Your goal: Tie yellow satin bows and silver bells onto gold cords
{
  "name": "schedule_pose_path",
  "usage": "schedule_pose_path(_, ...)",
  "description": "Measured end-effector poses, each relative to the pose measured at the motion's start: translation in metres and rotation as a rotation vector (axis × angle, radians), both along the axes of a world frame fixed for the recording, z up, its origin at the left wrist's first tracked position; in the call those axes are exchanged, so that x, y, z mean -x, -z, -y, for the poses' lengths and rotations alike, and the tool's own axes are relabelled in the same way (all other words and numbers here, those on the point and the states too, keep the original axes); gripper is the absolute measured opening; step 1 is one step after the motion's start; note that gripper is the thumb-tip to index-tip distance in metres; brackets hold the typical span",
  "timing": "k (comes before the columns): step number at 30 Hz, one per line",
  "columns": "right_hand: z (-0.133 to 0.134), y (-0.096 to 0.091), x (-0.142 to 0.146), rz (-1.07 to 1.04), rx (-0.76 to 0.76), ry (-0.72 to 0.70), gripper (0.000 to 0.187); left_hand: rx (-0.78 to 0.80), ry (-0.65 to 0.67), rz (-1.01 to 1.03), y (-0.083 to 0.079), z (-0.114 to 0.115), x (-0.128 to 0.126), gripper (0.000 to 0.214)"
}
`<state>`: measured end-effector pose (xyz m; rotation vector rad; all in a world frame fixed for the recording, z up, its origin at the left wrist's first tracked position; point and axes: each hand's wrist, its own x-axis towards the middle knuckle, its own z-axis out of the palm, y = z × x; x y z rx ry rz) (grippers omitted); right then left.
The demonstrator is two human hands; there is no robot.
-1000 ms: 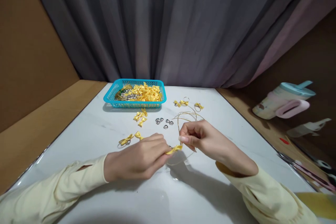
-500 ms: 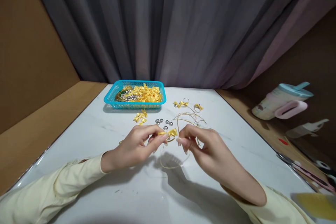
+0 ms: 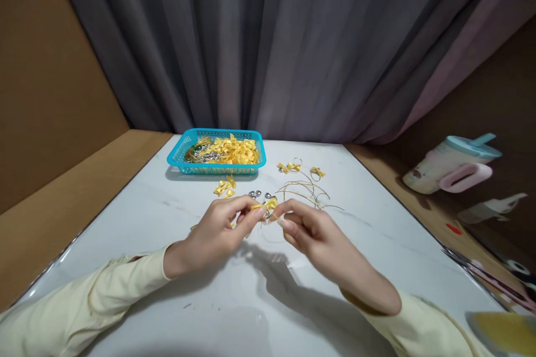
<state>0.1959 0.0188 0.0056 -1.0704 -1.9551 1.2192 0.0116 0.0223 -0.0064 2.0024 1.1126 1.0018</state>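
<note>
"Head view: where is the yellow bow (image 3: 272, 203)?"

"Between the two hands, raised over the worktop (image 3: 167, 312). The left hand (image 3: 211, 234) has its thumb and forefinger pinched on the bow's left end."

"Which way does it lie from the right hand (image 3: 312, 228)?"

"Just left of those fingertips and slightly farther off. Its long axis runs roughly side to side, right end pointing a little up or away; I can't tell which. The left hand is the nearer one, being in contact."

"And the right hand?"

"Fingers curled, thumb and forefinger close together. Whether anything fine is caught between them, I can't tell."

"Any writing?"

"None readable. The cup (image 3: 431, 170) carries some printed decoration; no label shows on the blue basket (image 3: 215, 169)."
</note>
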Motion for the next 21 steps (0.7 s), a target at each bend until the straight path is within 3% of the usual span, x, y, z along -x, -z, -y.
schedule_pose_path(4, 0.014, 0.013, 0.006, 0.361, -0.467, 0.027, 0.026, 0.041, -0.023, 0.011, 0.001, 0.000, -0.002, 0.025)
schedule_pose_path(8, 0.021, 0.022, 0.012, 0.567, -0.656, 0.024, 0.017, 0.062, -0.009, 0.006, 0.001, 0.001, -0.003, 0.025)
schedule_pose_path(11, 0.021, 0.024, 0.015, 0.669, -0.761, 0.043, 0.026, 0.070, 0.014, 0.005, 0.000, 0.002, -0.003, 0.025)
schedule_pose_path(15, 0.018, 0.027, 0.016, 0.666, -0.755, 0.020, 0.027, 0.097, 0.018, -0.023, -0.001, 0.002, -0.003, 0.025)
schedule_pose_path(21, 0.014, 0.021, 0.014, 0.491, -0.461, -0.033, 0.023, 0.059, 0.014, -0.097, -0.003, 0.001, -0.002, 0.025)
